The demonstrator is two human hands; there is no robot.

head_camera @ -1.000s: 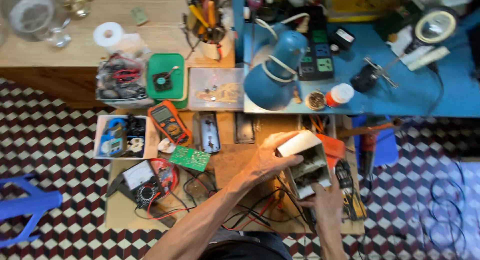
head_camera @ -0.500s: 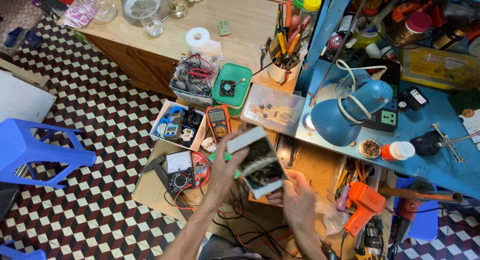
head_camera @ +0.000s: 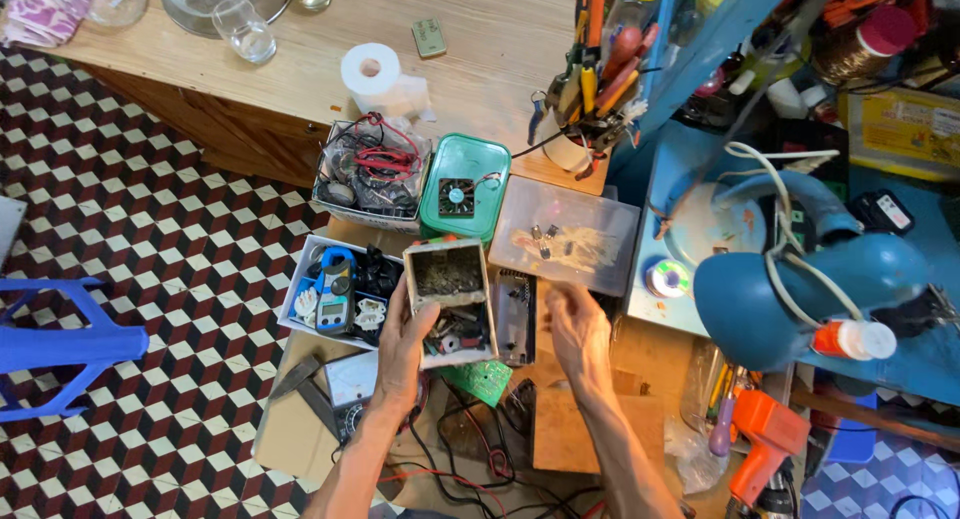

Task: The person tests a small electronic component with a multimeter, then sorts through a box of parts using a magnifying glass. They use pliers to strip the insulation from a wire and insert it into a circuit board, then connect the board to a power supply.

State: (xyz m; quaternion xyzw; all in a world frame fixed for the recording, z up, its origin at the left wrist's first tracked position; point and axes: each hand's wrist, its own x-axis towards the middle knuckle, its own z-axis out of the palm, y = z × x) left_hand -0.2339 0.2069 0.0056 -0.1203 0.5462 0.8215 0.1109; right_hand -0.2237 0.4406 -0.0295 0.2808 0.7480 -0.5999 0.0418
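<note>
Small open-topped white box (head_camera: 449,301) with circuit parts and wires inside, raised over the low cardboard-covered work surface (head_camera: 300,434), open side turned up toward the camera so that the contents show. Held along its left wall by the left hand (head_camera: 402,351): thumb against the near-left edge, remaining fingers wrapped behind and below, closed on the casing as a cradle from the side, which leaves the opening unobstructed. Just right of the box, apart from it, the right hand (head_camera: 578,329): fingers loosely curled and bunched; whether pinching some small part, impossible to tell. No contact visible between that hand and the box.

Directly beyond the left fingertips, a white tray (head_camera: 300,297) with a blue clamp meter (head_camera: 333,289) and other small gear. Past the box's far edge, a green lidded plastic container (head_camera: 465,184) carrying a small black fan (head_camera: 455,195), and left of that a clear bin (head_camera: 328,179) of tangled red and black leads. Beyond the right fingertips, a clear flat plastic case (head_camera: 565,234) with small components. Under both wrists, a green circuit board (head_camera: 484,381) and loose cables. Well off to the right, a blue desk lamp (head_camera: 810,279) and, nearer, an orange hot-glue gun (head_camera: 765,439). Far back on the wooden bench (head_camera: 480,39), a white roll of tissue (head_camera: 372,74).
</note>
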